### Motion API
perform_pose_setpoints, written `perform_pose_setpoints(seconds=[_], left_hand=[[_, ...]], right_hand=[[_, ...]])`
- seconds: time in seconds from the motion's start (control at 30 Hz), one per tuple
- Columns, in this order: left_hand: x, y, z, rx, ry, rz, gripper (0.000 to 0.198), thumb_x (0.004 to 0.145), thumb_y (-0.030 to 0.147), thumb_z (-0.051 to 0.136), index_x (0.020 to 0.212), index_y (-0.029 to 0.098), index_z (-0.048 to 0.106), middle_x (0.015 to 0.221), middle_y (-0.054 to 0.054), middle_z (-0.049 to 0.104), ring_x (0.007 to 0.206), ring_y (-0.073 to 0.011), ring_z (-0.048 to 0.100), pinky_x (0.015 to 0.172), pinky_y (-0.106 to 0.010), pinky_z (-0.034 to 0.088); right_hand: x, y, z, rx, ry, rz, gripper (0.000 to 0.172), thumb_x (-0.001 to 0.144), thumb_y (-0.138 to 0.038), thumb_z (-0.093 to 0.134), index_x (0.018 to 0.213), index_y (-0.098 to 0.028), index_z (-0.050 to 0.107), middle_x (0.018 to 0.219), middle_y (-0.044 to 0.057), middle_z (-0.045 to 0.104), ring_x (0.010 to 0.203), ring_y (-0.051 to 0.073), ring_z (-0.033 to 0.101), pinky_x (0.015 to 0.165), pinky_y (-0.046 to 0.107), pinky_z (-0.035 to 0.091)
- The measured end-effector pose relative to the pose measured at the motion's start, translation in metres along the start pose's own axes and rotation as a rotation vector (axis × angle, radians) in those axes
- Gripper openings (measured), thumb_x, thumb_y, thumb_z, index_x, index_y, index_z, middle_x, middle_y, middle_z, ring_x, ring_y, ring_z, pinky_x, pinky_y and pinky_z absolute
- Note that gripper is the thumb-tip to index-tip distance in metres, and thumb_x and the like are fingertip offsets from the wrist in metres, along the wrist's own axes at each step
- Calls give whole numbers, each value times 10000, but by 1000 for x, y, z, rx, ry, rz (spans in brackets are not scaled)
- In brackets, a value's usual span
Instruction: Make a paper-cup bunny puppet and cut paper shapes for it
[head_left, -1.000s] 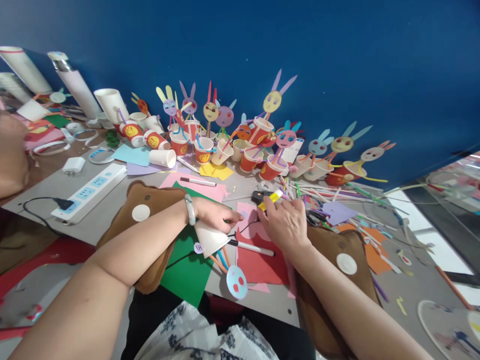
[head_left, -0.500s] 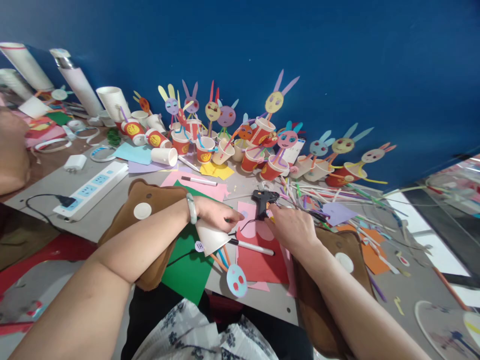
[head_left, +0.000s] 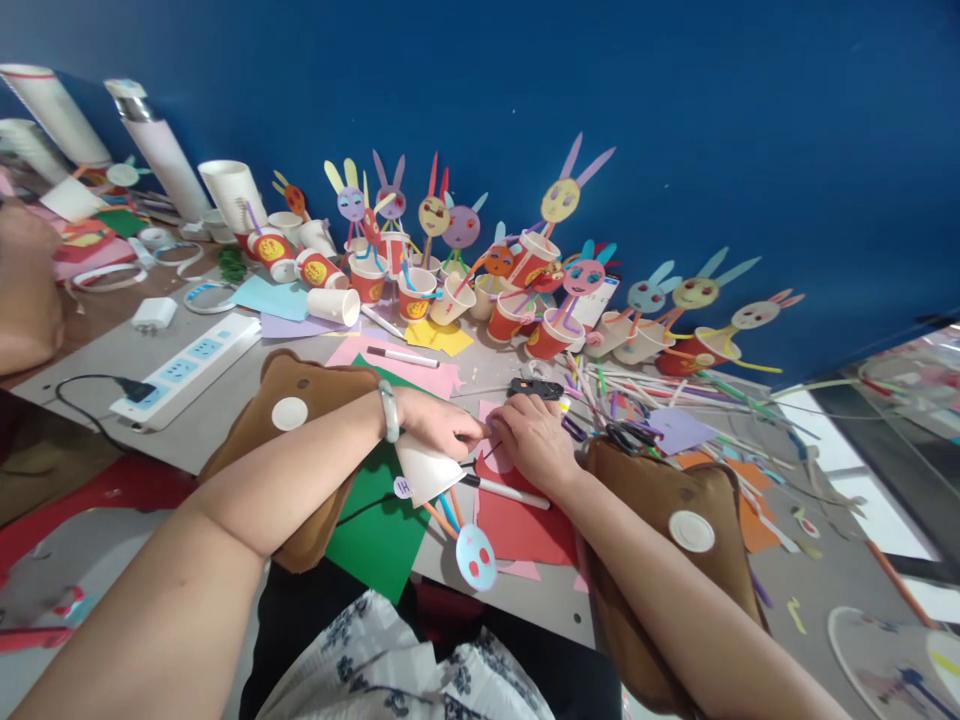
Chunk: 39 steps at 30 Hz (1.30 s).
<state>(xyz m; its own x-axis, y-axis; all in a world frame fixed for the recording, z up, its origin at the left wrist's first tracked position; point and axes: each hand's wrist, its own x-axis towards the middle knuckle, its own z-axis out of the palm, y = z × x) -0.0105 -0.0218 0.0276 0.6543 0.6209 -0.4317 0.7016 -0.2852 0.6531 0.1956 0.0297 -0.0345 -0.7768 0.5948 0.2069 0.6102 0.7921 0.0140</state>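
Note:
My left hand [head_left: 436, 420] reaches over a white paper cup [head_left: 426, 472] lying tilted on the table. Its fingers are pinched together; what they hold, if anything, is too small to make out. My right hand [head_left: 537, 440] has its bent fingers drawn together at the left fingertips, above pink and red paper [head_left: 517, 530]. Pipe cleaners run from the cup's mouth to a light-blue paper face [head_left: 476, 557] with red eyes. Just beyond my right hand lies a black glue gun [head_left: 534, 388], partly hidden. A capped marker [head_left: 514, 492] rests on the red paper, near green paper [head_left: 379, 550].
Cups with paper rabbit heads [head_left: 561, 200] line the blue wall. Brown cushions [head_left: 667, 490] lie under both forearms. A power strip [head_left: 187, 370] is at left, scissors [head_left: 630, 437] and loose pipe cleaners at right. Another person's arm [head_left: 28, 290] shows at far left.
My right hand has moved left, away from the glue gun's handle, and its fingers now meet my left fingertips. The left hand and the cup have stayed nearly in place.

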Motion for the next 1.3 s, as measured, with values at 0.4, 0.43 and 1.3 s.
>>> perform_pose_setpoints(seconds=[0.4,0.43,1.3], left_hand=[[-3,4,0,-23,6,-7,68,792,179,507,737,178,467,789,25,542,727,-116,474,656,-221,376],[-3,3,0,-27,8,-1,67,792,180,506,738,178,468,788,24,543,728,-116,476,655,-220,375],[1,-24,-4,-546,-23,142,122,772,231,601,758,173,495,822,-36,707,688,-133,622,597,-223,458]], right_hand=[[10,0,-1,112,-111,84,177,944,-217,512,925,-168,681,998,91,679,945,239,546,794,353,295],[11,0,-2,112,-123,89,172,940,-212,514,923,-167,680,1002,92,680,952,241,547,798,354,293],[11,17,2,269,-42,50,187,911,-179,503,818,-185,665,876,76,722,865,219,618,821,365,325]])
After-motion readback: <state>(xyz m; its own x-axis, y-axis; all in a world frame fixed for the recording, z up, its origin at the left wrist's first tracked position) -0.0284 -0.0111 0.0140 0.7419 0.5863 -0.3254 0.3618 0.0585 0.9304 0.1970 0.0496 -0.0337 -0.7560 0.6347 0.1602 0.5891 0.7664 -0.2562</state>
